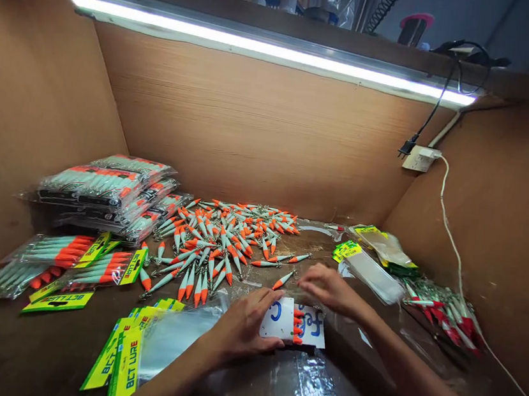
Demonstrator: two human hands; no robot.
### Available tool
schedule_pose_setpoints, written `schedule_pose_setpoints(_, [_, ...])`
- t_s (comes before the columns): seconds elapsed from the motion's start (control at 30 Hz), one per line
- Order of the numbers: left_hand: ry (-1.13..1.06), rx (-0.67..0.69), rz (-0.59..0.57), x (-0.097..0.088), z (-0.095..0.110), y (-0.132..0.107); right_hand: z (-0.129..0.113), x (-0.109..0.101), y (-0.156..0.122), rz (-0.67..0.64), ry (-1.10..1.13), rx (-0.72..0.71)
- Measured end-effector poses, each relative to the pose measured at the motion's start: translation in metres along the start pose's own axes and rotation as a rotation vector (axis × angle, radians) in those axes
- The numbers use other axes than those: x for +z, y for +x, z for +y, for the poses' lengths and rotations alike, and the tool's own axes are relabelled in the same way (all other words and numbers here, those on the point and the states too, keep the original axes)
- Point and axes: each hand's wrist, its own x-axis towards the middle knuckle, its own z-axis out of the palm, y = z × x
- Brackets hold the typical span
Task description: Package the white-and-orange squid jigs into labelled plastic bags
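My left hand [250,318] grips a small white holder [279,320] marked with blue letters, thumb along its near edge and fingers over the far one. Orange tips of several fishing lures [297,327] stick out of its right side, above a white lettered card [318,330]. Just beyond the holder, my right hand [328,289] is raised with its fingers curled together; anything between them is hidden. One loose orange-and-white lure [284,280] lies left of those fingertips. Behind it spreads a large heap of similar lures [225,238] with metal hooks.
Clear bags with yellow "BCT LURE" headers [128,361] lie at front left. Packed lures [97,187] are stacked behind them. More empty bags [375,279] and red-and-white lures [447,317] lie right. A white cable [448,227] hangs from a socket [421,159] under a lit tube [273,50].
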Motion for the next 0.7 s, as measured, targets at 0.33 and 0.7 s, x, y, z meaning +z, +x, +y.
schedule_pose_setpoints(0.33, [0.002, -0.007, -0.075, -0.006, 0.003, -0.003, 0.043, 0.023, 0.064, 0.057, -0.201, 0.195])
schedule_pose_setpoints(0.7, [-0.005, -0.007, -0.087, 0.001, -0.001, -0.003, 0.019, -0.012, -0.052, 0.257, 0.475, 0.26])
